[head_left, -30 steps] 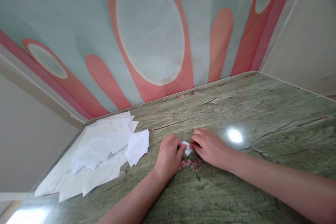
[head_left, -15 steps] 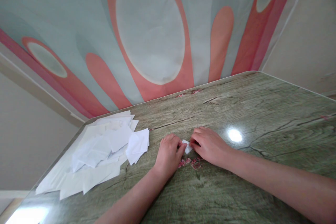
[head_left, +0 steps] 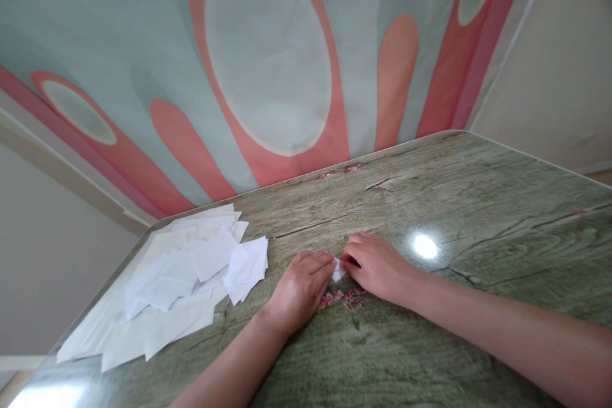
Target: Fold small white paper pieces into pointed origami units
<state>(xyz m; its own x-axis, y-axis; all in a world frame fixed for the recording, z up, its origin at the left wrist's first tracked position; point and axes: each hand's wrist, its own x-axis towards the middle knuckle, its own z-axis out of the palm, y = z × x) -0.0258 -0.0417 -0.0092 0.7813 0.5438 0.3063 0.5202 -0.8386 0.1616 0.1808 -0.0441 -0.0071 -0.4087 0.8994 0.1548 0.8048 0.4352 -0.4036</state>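
A small folded piece of white paper (head_left: 339,271) lies on the table between my two hands, its ends hidden under the fingers. My left hand (head_left: 306,284) meets it from the left, fingers straight and pressed together at the paper's edge, the thumb out of sight. On the other side, my right hand (head_left: 370,264) has its fingers curled, with the tips pinching the paper's right end. Left of my left hand is a small stack of white paper squares (head_left: 247,269).
A large loose pile of white paper sheets (head_left: 165,287) covers the table's left side, overlapping near the small stack. The wood-patterned table (head_left: 468,204) reaches back to a wall with a red and grey-green pattern (head_left: 268,51). Light reflects from the tabletop to the right of my hands.
My left hand has turned over flatter: its fingers now point right, and its thumb, visible before, is hidden. The right hand stays at the paper. The whole view has shifted slightly.
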